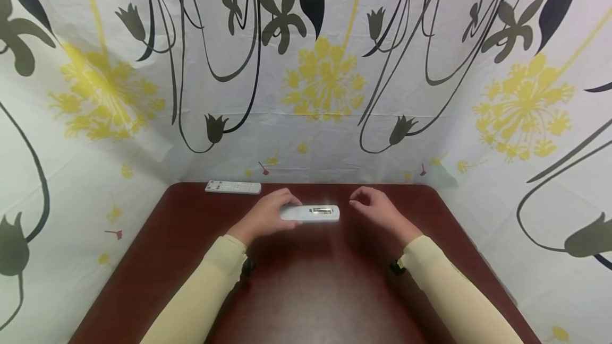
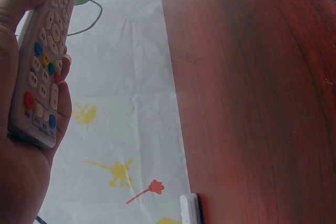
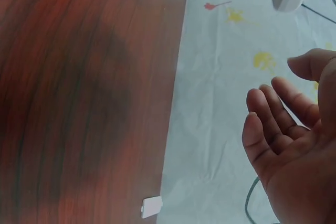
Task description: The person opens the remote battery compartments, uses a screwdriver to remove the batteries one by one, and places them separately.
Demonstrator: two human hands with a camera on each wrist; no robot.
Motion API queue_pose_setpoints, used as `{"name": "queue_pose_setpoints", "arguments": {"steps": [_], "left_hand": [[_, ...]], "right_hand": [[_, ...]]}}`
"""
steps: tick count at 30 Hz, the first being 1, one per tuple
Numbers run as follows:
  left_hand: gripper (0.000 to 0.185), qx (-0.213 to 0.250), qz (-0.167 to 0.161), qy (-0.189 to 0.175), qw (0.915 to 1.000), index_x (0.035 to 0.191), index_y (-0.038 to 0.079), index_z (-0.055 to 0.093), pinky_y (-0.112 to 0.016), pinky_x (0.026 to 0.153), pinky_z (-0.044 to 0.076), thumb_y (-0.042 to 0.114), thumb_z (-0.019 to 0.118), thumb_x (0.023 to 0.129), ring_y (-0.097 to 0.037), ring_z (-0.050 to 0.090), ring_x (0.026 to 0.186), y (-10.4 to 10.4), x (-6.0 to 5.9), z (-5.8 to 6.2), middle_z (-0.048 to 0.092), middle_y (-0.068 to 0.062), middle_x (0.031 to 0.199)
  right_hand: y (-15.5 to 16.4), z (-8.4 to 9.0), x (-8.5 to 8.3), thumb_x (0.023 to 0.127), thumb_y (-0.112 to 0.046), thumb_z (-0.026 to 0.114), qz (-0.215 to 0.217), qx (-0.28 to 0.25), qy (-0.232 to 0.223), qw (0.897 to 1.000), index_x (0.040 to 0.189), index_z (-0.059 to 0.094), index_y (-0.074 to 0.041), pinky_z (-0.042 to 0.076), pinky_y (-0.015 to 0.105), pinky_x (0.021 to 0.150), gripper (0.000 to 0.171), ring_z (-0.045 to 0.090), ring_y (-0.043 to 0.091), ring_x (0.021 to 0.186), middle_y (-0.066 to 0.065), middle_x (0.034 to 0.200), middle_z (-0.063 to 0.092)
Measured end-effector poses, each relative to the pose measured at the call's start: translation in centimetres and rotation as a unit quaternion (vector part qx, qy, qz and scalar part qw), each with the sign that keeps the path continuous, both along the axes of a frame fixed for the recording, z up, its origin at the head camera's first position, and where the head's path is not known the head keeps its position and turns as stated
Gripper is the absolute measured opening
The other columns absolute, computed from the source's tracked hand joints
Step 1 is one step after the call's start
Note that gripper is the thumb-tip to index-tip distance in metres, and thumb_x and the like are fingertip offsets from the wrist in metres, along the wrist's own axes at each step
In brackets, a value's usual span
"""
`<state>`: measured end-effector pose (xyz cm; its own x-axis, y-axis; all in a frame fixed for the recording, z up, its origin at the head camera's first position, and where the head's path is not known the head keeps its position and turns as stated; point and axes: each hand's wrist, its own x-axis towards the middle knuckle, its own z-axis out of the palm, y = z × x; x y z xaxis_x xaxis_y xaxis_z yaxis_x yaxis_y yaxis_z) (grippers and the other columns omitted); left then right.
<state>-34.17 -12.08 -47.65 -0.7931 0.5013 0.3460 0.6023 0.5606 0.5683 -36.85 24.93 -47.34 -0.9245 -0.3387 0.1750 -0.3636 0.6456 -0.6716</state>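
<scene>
My left hand (image 1: 268, 215) holds a white remote control (image 1: 306, 213) above the table, thumb on one long edge and fingers on the other. Its back faces up in the head view, with the battery compartment uncovered and shiny batteries (image 1: 322, 210) inside. Coloured and white buttons cover its other face (image 2: 46, 61) in the left wrist view. To the right of the remote, my right hand (image 1: 380, 211) hovers with loosely bent fingers and nothing between them. A small white cover (image 3: 151, 206) lies at the table's far edge in the right wrist view.
A second white remote (image 1: 232, 187) lies buttons up at the back left of the dark red-brown table (image 1: 315, 291). Patterned white cloth (image 1: 306, 137) hangs behind the table and along both sides.
</scene>
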Motion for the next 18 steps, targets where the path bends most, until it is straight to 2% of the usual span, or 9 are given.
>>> {"name": "queue_pose_setpoints", "arguments": {"steps": [8,10,13,18], "left_hand": [[0.038,0.002,0.000,-0.004,1.0000,0.119,0.025,0.077,-0.033,0.084,0.057,0.036,0.095,0.088,-0.010,0.062,0.096,0.0,0.0,-0.1,0.064,0.015,0.111],[0.038,0.001,-0.001,-0.003,1.0000,0.120,0.025,0.077,-0.034,0.084,0.057,0.037,0.095,0.088,-0.010,0.062,0.095,0.0,0.0,0.0,0.064,0.015,0.112],[0.038,0.001,-0.001,-0.004,1.0000,0.120,0.026,0.077,-0.034,0.084,0.056,0.037,0.095,0.088,-0.010,0.062,0.095,0.1,0.1,0.0,0.064,0.015,0.112],[0.037,0.001,-0.003,-0.002,1.0000,0.120,0.026,0.077,-0.034,0.084,0.056,0.037,0.095,0.089,-0.010,0.062,0.095,0.2,0.0,-0.1,0.064,0.015,0.112]], "right_hand": [[-1.0,0.6,0.9,0.109,-0.022,0.072,0.060,-0.021,0.003,0.998,0.128,0.072,-0.012,0.056,0.048,0.100,0.022,0.067,0.023,0.112,0.002,0.122,0.073],[-1.3,0.7,1.2,0.109,-0.021,0.072,0.075,-0.027,-0.001,0.997,0.131,0.070,-0.014,0.056,0.048,0.101,0.024,0.067,0.022,0.114,0.002,0.124,0.072],[-1.8,0.9,1.7,0.108,-0.028,0.074,0.091,-0.034,-0.011,0.995,0.134,0.067,-0.016,0.055,0.050,0.103,0.030,0.066,0.022,0.116,0.001,0.127,0.070],[-2.5,0.8,2.0,0.103,-0.042,0.081,0.108,-0.038,-0.016,0.993,0.134,0.067,-0.018,0.056,0.046,0.101,0.042,0.067,0.020,0.114,-0.003,0.127,0.068]]}}
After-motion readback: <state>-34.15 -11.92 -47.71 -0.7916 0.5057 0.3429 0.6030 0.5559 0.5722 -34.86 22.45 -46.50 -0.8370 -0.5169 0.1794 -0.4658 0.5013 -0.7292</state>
